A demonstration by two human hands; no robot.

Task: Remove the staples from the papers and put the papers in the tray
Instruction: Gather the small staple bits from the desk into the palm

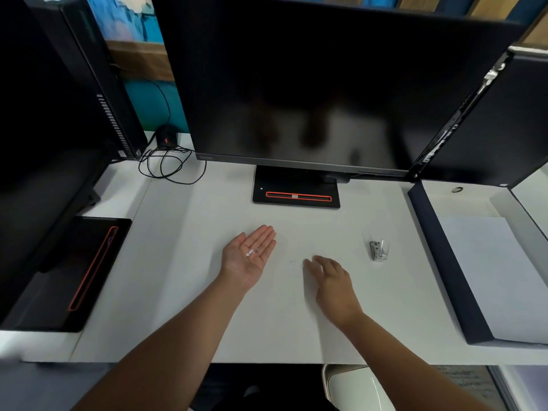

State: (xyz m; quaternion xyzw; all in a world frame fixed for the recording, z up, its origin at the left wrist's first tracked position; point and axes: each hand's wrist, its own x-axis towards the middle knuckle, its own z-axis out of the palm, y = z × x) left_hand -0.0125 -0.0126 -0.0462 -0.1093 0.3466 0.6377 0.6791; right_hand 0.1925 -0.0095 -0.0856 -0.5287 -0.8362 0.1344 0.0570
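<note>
My left hand (pixel 247 258) lies palm up with fingers straight, a flat dish so the small pale bits (pixel 251 252), pulled staples I take it, don't scatter. My right hand (pixel 329 280) hovers palm down over the counter (pixel 192 262), fingers loosely spread and holding nothing. At its 11 o'clock are faint marks (pixel 293 264), perhaps strays to gather. The remover (pixel 379 250) stands at 2 o'clock, out of the way. The papers (pixel 498 277) lie in the tray (pixel 436 256) at 3 o'clock.

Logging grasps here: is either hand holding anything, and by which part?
Nothing is gripped. The left hand lies open, palm up, with small white bits loose on its palm; the right hand holds nothing visible.
</note>
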